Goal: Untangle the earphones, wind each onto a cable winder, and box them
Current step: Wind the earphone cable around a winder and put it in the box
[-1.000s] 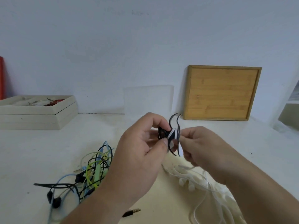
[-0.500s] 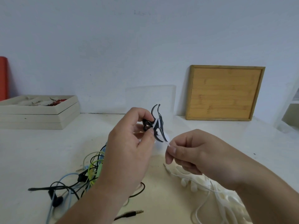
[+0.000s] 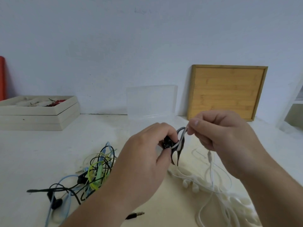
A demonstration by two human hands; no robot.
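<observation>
My left hand grips a black cable winder above the table, its curved prongs pointing up and down. My right hand pinches a white earphone cable at the winder's top; the cable crosses the winder and trails down to the table on the right. A tangle of black, blue and green earphones lies at the lower left, with a black jack plug near the front. A clear plastic box stands against the wall behind my hands.
A heap of white cable winders lies at the lower right. A bamboo tray leans on the wall at right. A beige compartment box stands at the back left, beside a red object.
My right hand rose from below the winder to its top, drawing the white cable across it. My left hand lowered and turned the winder. The view shifted slightly.
</observation>
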